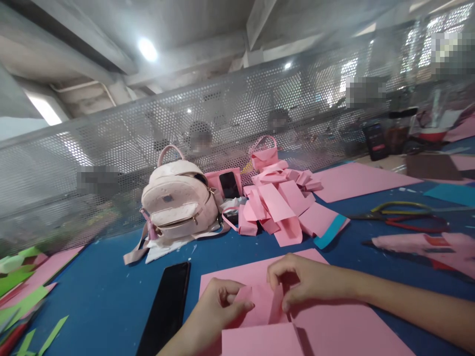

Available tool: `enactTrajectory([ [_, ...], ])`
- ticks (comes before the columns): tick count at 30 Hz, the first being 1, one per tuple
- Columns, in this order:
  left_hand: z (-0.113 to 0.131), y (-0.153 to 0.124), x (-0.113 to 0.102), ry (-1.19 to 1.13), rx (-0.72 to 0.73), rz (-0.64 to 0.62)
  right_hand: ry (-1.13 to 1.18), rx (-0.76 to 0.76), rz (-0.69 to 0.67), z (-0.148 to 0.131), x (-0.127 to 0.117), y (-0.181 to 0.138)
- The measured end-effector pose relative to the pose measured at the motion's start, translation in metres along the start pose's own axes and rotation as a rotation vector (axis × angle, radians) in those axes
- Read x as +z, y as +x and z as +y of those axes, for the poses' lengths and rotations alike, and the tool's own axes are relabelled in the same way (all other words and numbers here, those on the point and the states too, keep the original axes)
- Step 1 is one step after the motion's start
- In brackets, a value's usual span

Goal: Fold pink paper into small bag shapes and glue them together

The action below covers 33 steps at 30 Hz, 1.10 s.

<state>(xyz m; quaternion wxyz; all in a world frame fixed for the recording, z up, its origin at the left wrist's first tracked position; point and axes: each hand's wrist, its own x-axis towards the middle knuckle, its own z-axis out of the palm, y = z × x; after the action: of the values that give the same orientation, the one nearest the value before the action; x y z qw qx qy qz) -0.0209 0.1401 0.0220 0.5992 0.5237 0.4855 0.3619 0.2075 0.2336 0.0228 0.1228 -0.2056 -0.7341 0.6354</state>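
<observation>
Both hands are on a folded pink paper piece point(260, 302) above a large pink sheet point(341, 326) on the blue table. My left hand point(218, 309) pinches the piece's left side, thumb in front and fingers behind. At the opposite side, my right hand point(300, 282) curls its thumb and fingers round a raised flap. A broader pink panel point(261, 341) stands nearest me and hides the lower part of the folded piece.
A black phone point(165, 306) lies left of my hands. Behind are a pale pink backpack point(178, 198) and a heap of pink paper pieces point(276, 202). Scissors point(401, 215) and a pink glue gun point(426, 244) lie right. A perforated metal screen point(122, 143) borders the table.
</observation>
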Motion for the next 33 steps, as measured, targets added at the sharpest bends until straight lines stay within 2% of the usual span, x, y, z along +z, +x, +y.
enactTrajectory([
  [3, -0.005, 0.001, -0.002, 0.052, 0.002, 0.01, -0.06, -0.01, -0.017, -0.003, 0.006, -0.001],
  [8, -0.015, 0.005, 0.0, 0.005, -0.001, 0.072, -0.07, -0.029, 0.274, 0.005, 0.012, 0.006],
  [10, -0.014, 0.004, 0.003, 0.04, 0.0, 0.059, -0.016, 0.013, 0.326, 0.011, 0.011, 0.01],
  [15, -0.004, -0.006, 0.009, 0.285, -0.024, 0.082, -0.012, 0.092, 0.315, 0.016, 0.008, 0.013],
  [17, -0.003, -0.01, 0.009, 0.396, 0.007, 0.046, -0.042, 0.102, 0.28, 0.014, 0.009, 0.011],
  [19, -0.009, -0.01, 0.008, 0.594, 0.19, 0.017, -0.096, 0.095, 0.266, 0.011, 0.01, 0.008],
  [20, -0.013, -0.009, 0.007, 0.719, 0.364, 0.042, -0.132, 0.087, 0.271, 0.01, 0.011, 0.007],
  [21, -0.019, -0.007, 0.007, 0.853, 0.547, 0.079, -0.17, 0.079, 0.28, 0.01, 0.012, 0.006],
  [23, -0.03, -0.003, 0.006, 1.082, 0.791, 0.2, -0.241, 0.066, 0.3, 0.01, 0.013, 0.004],
  [26, -0.04, 0.002, 0.008, 1.216, 0.965, 0.27, -0.352, 0.058, 0.313, 0.012, 0.016, 0.004],
  [28, -0.038, 0.003, 0.01, 1.266, 1.057, 0.235, -0.441, 0.057, 0.328, 0.012, 0.017, 0.004],
  [30, -0.034, 0.002, 0.012, 1.34, 1.069, 0.111, -0.523, 0.061, 0.346, 0.012, 0.018, 0.004],
  [33, -0.028, 0.003, 0.013, 1.379, 1.18, 0.163, -0.579, 0.062, 0.359, 0.015, 0.017, 0.003],
])
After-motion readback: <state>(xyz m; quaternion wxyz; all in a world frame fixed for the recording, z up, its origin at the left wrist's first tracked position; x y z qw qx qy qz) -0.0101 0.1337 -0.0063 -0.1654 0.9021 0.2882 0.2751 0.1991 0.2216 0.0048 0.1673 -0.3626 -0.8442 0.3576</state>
